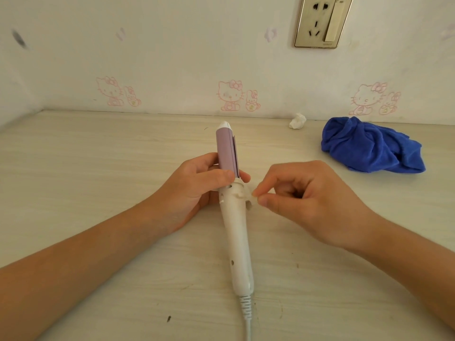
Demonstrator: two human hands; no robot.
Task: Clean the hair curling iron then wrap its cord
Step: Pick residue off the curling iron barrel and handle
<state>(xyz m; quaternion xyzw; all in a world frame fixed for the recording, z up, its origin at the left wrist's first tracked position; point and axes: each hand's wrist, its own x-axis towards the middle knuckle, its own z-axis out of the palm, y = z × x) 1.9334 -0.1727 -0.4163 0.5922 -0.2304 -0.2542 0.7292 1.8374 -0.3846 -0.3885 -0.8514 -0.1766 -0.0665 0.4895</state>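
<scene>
- Head view, curling iron (235, 230): lies lengthwise about midway across the worktop (98, 168). Its lilac barrel and white tip point toward the far edge, and its white handle points toward the near edge.
- Cord (247, 318): leaves the handle's ribbed sleeve and runs off past the near edge of the picture.
- Left grip (197, 185): placed on the left side of the iron, at the junction of barrel and handle. The fingers are curled round the lower barrel, with the thumb laid across its front and a fingertip showing on the right side. The grip is closed firmly on the iron.
- Right grip (305, 200): placed just to the right of the iron's collar, level with the left grip. Thumb and forefinger are pressed together in a pinch on a small pale piece (253, 196) touching the collar, and the other fingers are curled into the palm. Whether this piece belongs to the iron or is a loose scrap cannot be told.
- Blue cloth (371, 146): lies bunched toward the far right of the worktop, well apart from both grips.
- Crumpled tissue (298, 121): lies at the far edge against the wall, left of the cloth.
- Wall socket (322, 20): is on the wall above the tissue, with cartoon stickers (230, 94) lower down.
</scene>
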